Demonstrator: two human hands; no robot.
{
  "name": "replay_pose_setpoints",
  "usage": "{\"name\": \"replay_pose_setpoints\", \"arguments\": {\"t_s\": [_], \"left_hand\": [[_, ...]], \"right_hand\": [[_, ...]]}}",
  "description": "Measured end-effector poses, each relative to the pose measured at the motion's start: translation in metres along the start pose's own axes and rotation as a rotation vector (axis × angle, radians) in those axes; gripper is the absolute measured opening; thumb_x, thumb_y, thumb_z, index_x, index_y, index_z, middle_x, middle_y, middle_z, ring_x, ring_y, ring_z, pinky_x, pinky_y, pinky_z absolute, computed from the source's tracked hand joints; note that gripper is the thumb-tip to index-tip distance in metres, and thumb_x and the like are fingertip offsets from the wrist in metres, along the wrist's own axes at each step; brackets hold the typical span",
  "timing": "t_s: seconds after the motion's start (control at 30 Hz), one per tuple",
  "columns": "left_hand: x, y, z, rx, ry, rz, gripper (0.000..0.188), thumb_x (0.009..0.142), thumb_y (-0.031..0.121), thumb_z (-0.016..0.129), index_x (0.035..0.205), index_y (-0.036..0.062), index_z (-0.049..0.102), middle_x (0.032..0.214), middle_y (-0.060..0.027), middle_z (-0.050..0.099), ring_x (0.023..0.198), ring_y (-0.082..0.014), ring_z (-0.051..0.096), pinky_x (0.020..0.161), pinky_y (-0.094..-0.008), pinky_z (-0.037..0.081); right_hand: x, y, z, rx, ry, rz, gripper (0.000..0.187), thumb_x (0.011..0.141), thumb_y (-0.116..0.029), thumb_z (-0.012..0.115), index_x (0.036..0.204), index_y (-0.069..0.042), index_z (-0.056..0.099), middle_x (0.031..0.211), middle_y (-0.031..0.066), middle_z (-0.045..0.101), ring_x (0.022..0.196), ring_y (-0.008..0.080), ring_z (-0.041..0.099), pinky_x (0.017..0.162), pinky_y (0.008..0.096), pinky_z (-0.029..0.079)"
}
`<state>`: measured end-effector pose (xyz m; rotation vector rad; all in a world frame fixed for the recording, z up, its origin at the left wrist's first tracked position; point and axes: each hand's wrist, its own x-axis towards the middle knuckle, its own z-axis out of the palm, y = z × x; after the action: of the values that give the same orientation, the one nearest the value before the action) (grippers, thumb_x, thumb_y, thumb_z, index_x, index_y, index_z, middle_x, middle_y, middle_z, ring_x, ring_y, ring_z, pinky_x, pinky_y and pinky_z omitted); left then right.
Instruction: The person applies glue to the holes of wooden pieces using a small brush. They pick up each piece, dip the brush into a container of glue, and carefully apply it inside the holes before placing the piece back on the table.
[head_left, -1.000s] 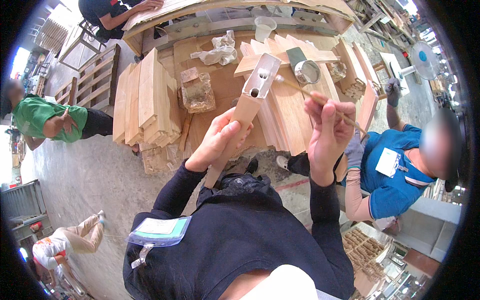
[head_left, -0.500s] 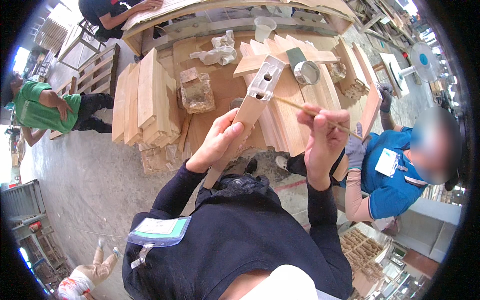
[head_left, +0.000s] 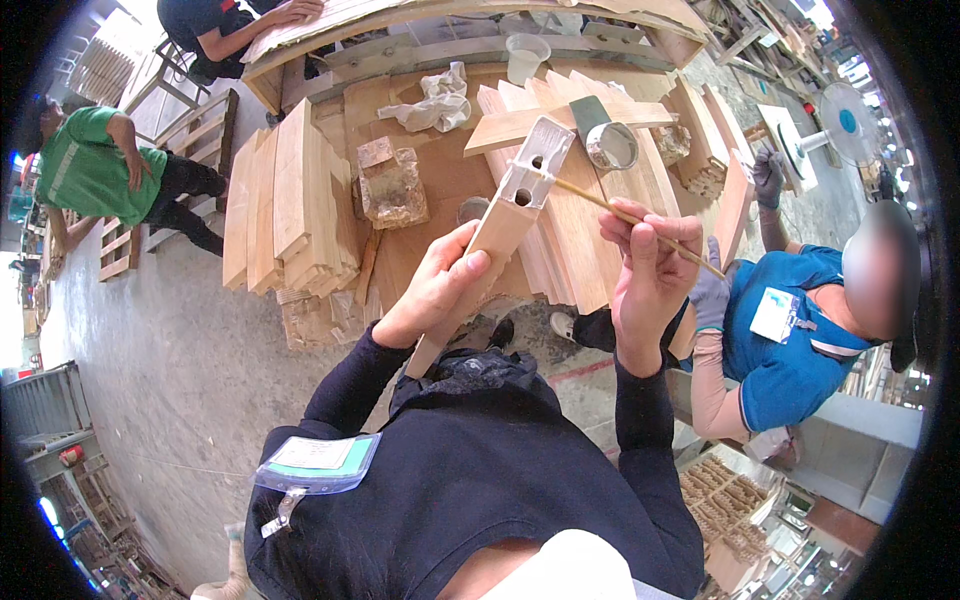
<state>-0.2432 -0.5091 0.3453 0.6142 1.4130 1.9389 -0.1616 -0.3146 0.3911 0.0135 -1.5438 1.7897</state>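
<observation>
My left hand (head_left: pixel 440 285) is closed around a wooden board (head_left: pixel 505 232), which tilts up and away from me. The board's far end face is smeared with white paste and has two dark holes. Between the thumb and fingers of my right hand (head_left: pixel 650 275) is a thin wooden stick (head_left: pixel 590 197). Its whitened tip touches the pasted face near the upper hole. Just beyond, a round cup (head_left: pixel 612 147) with pale paste inside lies tilted against a dark green piece (head_left: pixel 590 112) on a cross board (head_left: pixel 500 132).
Stacked boards (head_left: pixel 295 190) stand on the left, and more boards (head_left: pixel 575 240) lie ahead. Nearby are a crusted block (head_left: pixel 393 190), a white cloth (head_left: pixel 435 100) and a plastic tub (head_left: pixel 525 58). A gloved co-worker (head_left: pixel 800 340) on the right holds a board; a fan (head_left: pixel 848 122) stands behind.
The stick's tip has moved up the pasted face, from beside the lower hole toward the upper one. The board has turned slightly. People in the background and the co-worker have shifted.
</observation>
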Motion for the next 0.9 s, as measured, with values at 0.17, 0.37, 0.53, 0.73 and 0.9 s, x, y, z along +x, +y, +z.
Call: {"name": "replay_pose_setpoints", "arguments": {"t_s": [0.17,0.37,0.53,0.73,0.9], "left_hand": [[-0.009,-0.006,-0.001,-0.002,-0.017,0.009,0.072,0.081,0.068,0.056,0.104,0.0003,0.056,0.079,-0.0010,0.052,0.064,-0.0071,0.049,0.056,-0.0214,0.041],[-0.017,-0.007,0.002,0.011,0.001,0.022,0.073,0.079,0.070,0.056,0.103,0.0003,0.057,0.079,-0.0008,0.053,0.063,-0.0069,0.049,0.055,-0.0211,0.041],[-0.017,-0.011,-0.013,-0.066,-0.050,-0.016,0.061,0.086,0.057,0.056,0.111,0.0015,0.055,0.090,-0.0015,0.056,0.074,-0.0067,0.051,0.062,-0.0213,0.043],[-0.001,-0.012,-0.033,-0.195,0.056,-0.046,0.053,0.094,0.054,0.048,0.103,0.0024,0.056,0.081,-0.0011,0.054,0.063,-0.0067,0.050,0.055,-0.0206,0.042],[0.008,-0.003,-0.052,-0.235,0.196,-0.067,0.057,0.095,0.058,0.042,0.094,0.0025,0.057,0.073,-0.0006,0.052,0.057,-0.0078,0.049,0.052,-0.0213,0.041]], "right_hand": [[0.002,-0.002,0.003,0.035,0.095,-0.005,0.011,0.094,-0.008,0.058,0.099,-0.003,0.049,0.104,0.0250,0.066,0.088,0.0274,0.070,0.076,0.0329,0.059],[0.001,0.003,0.002,0.000,0.108,-0.017,0.011,0.093,-0.005,0.058,0.100,-0.002,0.050,0.106,0.0264,0.065,0.090,0.0283,0.069,0.076,0.0322,0.059],[-0.003,0.002,-0.002,-0.070,0.041,-0.071,0.011,0.092,-0.001,0.059,0.100,-0.002,0.050,0.110,0.0269,0.063,0.093,0.0284,0.069,0.075,0.0311,0.059],[0.008,0.004,-0.026,-0.136,0.173,-0.103,0.007,0.091,-0.003,0.061,0.095,-0.003,0.054,0.108,0.0245,0.065,0.092,0.0259,0.069,0.071,0.0279,0.059],[0.014,0.018,-0.037,-0.103,0.369,0.035,0.012,0.092,-0.015,0.063,0.093,-0.005,0.057,0.103,0.0191,0.068,0.088,0.0231,0.070,0.067,0.0251,0.058]]}}
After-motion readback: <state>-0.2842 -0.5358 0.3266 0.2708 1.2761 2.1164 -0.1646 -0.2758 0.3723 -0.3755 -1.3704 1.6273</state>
